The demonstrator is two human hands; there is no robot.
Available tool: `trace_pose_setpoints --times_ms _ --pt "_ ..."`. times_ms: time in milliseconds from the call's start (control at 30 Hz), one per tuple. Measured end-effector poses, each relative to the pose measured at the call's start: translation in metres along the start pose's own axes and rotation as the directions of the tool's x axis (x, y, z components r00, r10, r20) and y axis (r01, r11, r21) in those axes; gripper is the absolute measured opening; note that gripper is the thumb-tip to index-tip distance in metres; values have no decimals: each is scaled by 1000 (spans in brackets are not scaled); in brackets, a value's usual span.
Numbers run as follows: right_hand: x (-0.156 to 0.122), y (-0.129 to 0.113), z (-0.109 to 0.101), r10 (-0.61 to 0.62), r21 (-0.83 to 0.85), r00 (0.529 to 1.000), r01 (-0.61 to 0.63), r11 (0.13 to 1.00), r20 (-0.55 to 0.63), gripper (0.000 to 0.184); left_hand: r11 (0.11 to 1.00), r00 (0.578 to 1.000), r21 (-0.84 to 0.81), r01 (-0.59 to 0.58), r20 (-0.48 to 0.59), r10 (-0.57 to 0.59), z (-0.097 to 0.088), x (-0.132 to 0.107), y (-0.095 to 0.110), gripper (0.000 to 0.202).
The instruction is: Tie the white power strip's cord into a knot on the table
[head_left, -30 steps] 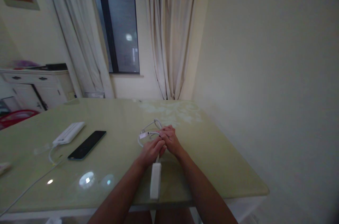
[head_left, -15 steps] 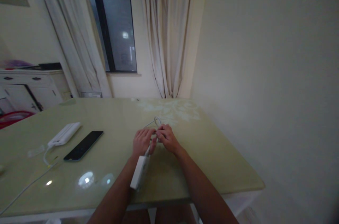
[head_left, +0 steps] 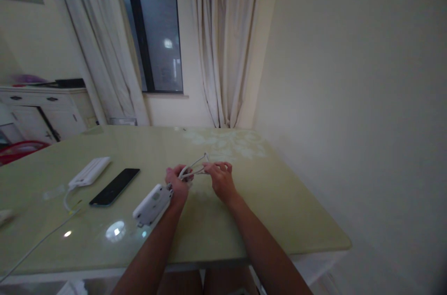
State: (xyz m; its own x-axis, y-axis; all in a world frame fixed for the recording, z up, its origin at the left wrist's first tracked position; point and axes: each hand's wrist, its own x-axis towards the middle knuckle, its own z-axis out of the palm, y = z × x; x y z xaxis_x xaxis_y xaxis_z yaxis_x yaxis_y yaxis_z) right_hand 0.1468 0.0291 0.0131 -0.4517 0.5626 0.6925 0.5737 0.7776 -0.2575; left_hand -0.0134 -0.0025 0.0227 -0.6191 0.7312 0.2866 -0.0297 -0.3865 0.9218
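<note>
A white power bank (head_left: 151, 204) hangs out to the left of my left hand (head_left: 177, 184), lifted a little above the green table (head_left: 244, 220) and tilted. My left hand is closed on its end and on the white cable (head_left: 194, 166) attached there. My right hand (head_left: 220, 178) pinches the cable's loop between thumb and fingers, just right of the left hand. The cable loops upward between the two hands.
A second white power bank (head_left: 90, 172) with a short white cord lies at the table's left, beside a black phone (head_left: 115, 186). A thin cable (head_left: 31, 248) runs off the front left edge. Window, curtains and a white cabinet (head_left: 45, 109) stand behind; a wall is on the right.
The power bank swung from lying lengthways toward me to pointing left, lifted in my left hand. Both hands rose slightly and drew apart, stretching the cable loop between them.
</note>
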Motion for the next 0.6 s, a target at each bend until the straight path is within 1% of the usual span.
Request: trace_pose_setpoints --times_ms 67,133,200,233,267,300,333,400,467,533,600 --pt "-1 5 2 24 -93 1000 -25 995 -19 28 996 994 -62 66 95 -60 4 -2 2 74" --pt "-1 8 2 59 -140 998 -64 988 -36 27 984 966 -100 145 230 -119 7 -3 2 76" --pt "-2 8 -1 97 -121 994 -102 987 -46 26 957 912 -128 260 359 -199 9 -3 3 78" --pt "-3 6 -3 106 -90 993 -110 990 -44 26 937 882 -138 322 404 -243 9 -3 3 80" --pt "-3 4 -5 109 -49 993 -110 993 -34 27 917 855 -143 372 437 -279 9 -2 4 80" --pt "-3 2 -8 110 -3 994 -111 994 -25 28 904 841 -148 401 451 -299 9 -2 4 81" --pt "-3 0 -10 119 42 993 -118 992 -15 28 899 838 -154 410 452 -305 8 -3 4 79" --pt "-2 -4 -13 163 110 987 -161 981 -8 25 905 850 -165 392 442 -288 9 -4 3 74" --pt "1 -6 -15 218 130 976 -215 968 -8 23 920 865 -164 355 431 -257 10 -6 0 68" --pt "3 -8 -16 229 97 973 -229 969 8 24 936 870 -143 323 434 -234 12 -8 -4 67" --pt "3 -10 -17 209 11 977 -210 978 36 24 954 877 -99 282 430 -214 14 -10 -8 70"
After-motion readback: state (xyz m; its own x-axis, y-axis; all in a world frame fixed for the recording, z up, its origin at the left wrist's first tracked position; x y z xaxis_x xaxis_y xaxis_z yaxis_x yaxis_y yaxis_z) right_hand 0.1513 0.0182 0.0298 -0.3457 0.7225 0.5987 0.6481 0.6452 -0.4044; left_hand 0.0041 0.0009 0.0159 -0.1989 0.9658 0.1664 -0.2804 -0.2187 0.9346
